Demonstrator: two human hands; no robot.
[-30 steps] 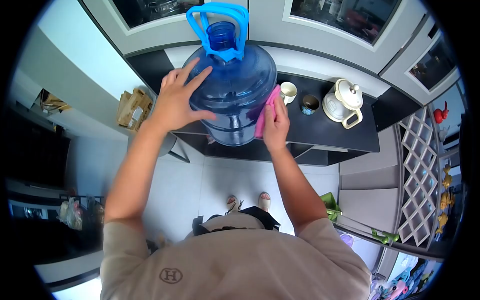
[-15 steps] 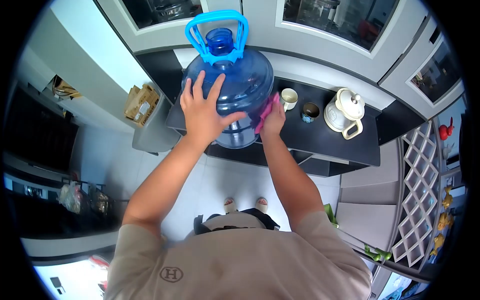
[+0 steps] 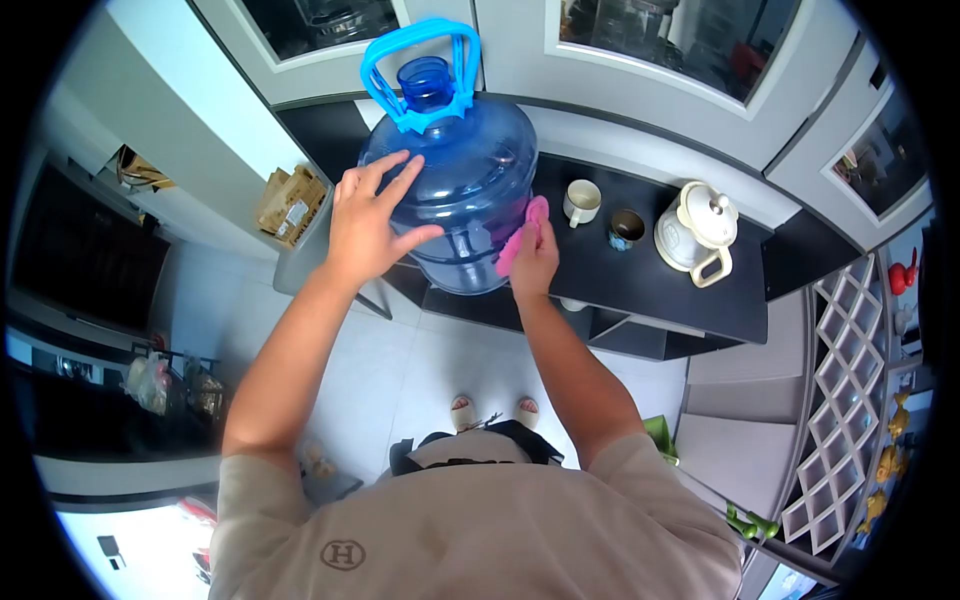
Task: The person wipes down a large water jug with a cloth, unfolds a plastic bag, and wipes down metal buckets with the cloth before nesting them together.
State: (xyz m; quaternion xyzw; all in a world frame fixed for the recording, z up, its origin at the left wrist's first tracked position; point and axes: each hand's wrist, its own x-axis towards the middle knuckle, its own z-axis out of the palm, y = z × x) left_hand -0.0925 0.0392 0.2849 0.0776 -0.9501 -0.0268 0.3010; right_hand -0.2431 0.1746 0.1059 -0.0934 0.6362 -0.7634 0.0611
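My left hand [image 3: 362,235] has the fingers spread at the left side of the blue water jug [image 3: 480,190], and my right hand [image 3: 536,262] pinches a pink cloth [image 3: 510,258] against its right side. I think the cloth should lie flat on the curved wall, with the left palm giving an equal support. The jug is upright at the left part of the black counter [image 3: 600,272]; a mug [image 3: 581,200] stands to the right, above pale floor tiles [image 3: 365,400].
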